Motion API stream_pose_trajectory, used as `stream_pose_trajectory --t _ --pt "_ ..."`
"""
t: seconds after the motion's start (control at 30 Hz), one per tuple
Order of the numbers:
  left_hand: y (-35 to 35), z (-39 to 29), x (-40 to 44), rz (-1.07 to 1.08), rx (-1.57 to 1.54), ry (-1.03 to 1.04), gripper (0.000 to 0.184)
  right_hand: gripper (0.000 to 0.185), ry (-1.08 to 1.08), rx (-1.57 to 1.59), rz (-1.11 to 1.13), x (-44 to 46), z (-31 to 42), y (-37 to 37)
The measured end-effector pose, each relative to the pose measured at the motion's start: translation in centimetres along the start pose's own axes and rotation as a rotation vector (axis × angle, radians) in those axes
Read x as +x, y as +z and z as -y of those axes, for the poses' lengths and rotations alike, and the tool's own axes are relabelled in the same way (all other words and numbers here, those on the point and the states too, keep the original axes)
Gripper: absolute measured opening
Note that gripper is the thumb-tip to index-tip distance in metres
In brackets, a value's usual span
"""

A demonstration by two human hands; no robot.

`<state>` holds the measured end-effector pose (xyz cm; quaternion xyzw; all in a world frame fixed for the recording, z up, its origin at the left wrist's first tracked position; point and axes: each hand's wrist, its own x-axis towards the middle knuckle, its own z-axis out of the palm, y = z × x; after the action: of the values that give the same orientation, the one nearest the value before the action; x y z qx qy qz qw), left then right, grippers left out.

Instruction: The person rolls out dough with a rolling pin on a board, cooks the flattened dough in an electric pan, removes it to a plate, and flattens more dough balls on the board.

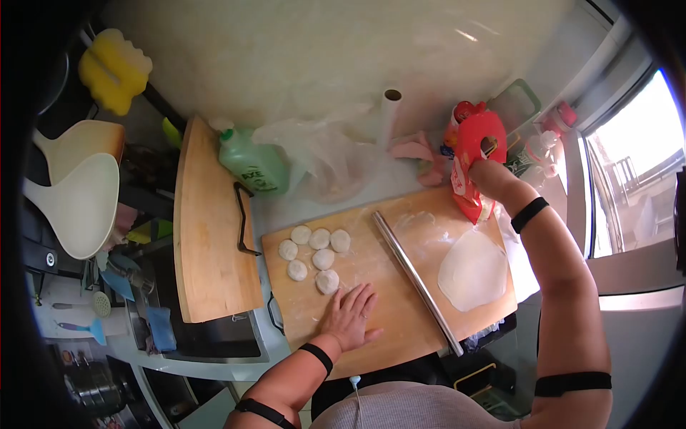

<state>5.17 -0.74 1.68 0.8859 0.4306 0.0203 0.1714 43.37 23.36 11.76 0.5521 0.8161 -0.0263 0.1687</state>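
Observation:
My left hand point(350, 317) lies flat on the wooden board point(357, 286), fingers spread, just below several small floured dough pieces point(323, 259). My right hand point(489, 179) reaches into a red plastic bag point(468, 196) at the board's far right corner. The bag hides its fingers, so I cannot see what they hold. A thin, rolled-out sheet of dough point(471, 270) rests at the right of the board. Between it and the small pieces, a metal rolling pin point(418, 282) lies diagonally, its near end past the board's front edge.
Left of the board stands another wooden board point(214, 236) with a black handle. Behind are a green AXE bottle point(254, 163), a clear plastic bag point(329, 161), a cardboard-cored roll point(389, 118) and a pink cloth point(421, 154). Utensils point(78, 193) hang left; a window point(636, 164) is right.

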Motion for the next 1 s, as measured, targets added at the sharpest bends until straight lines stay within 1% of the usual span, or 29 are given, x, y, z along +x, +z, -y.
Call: stream_pose_trajectory --t 0.03,0.1,0.23,0.3,0.33,0.4,0.43,0.5,0.53,0.6,0.63,0.7,0.73,0.8,0.83,0.9,0.93,0.97,1.0 --pt "0.0 0.1 0.0 0.007 0.004 -0.006 0.082 0.015 -0.017 0.003 0.002 0.8 0.5 0.5" --pt "0.1 0.1 0.0 0.016 0.007 -0.004 0.082 0.016 0.152 -0.008 0.106 1.3 1.0 1.3" --pt "0.3 0.1 -0.1 -0.015 -0.008 -0.009 0.082 0.016 0.212 -0.086 0.065 3.5 1.7 3.1" --pt "0.2 0.1 -0.1 -0.019 -0.017 -0.015 0.082 0.018 0.322 -0.144 0.099 3.6 1.8 3.6" --pt "0.2 0.1 -0.1 -0.027 -0.022 -0.015 0.082 0.018 0.316 -0.147 0.102 3.8 1.7 3.9" --pt "0.3 0.0 -0.1 -0.034 -0.032 -0.018 0.081 0.02 0.248 -0.192 0.252 4.0 1.3 4.6" --pt "0.2 0.0 -0.1 -0.039 -0.029 -0.013 0.081 0.02 0.243 -0.193 0.253 4.0 1.1 5.1" --pt "0.1 0.1 -0.2 -0.045 -0.025 -0.016 0.081 0.02 0.278 -0.09 0.214 4.2 0.9 5.9" --pt "0.0 0.1 -0.2 -0.049 -0.026 -0.013 0.08 0.02 0.274 -0.091 0.213 4.5 0.8 6.2" --pt "0.0 0.0 -0.2 -0.055 -0.028 -0.012 0.08 0.027 0.383 -0.037 0.282 5.3 0.3 6.8" --pt "0.0 0.0 -0.2 -0.065 -0.037 -0.012 0.079 0.027 0.381 -0.038 0.28 5.5 0.2 7.3" --pt "0.0 0.1 -0.2 -0.079 -0.046 -0.016 0.078 0.022 0.469 -0.027 0.189 5.7 -0.1 8.2" --pt "0.0 0.2 -0.2 -0.092 -0.057 -0.009 0.077 0.022 0.464 -0.03 0.186 5.6 -0.2 8.4" --pt "0.1 0.2 -0.4 -0.11 -0.069 -0.01 0.077 0.02 0.47 -0.035 0.101 5.2 -0.2 8.5" --pt "0.3 0.3 -0.4 -0.109 -0.084 -0.007 0.073 0.02 0.464 -0.037 0.097 5.1 -0.2 8.2" --pt "0.2 0.5 -0.5 -0.11 -0.104 -0.005 0.07 0.026 0.592 0.116 -0.057 4.1 -0.7 7.4" --pt "0.1 0.7 -0.7 -0.158 -0.139 0.013 0.062 0.024 0.564 0.112 -0.146 3.4 -1.1 7.0" --pt "0.0 0.8 -0.8 -0.206 -0.174 0.032 0.054 0.024 0.563 0.107 -0.144 2.7 -1.7 6.3" --pt "0.5 1.3 -1.1 -0.206 -0.178 0.032 0.054 0.023 0.53 0.043 -0.2 2.0 -2.2 5.4"
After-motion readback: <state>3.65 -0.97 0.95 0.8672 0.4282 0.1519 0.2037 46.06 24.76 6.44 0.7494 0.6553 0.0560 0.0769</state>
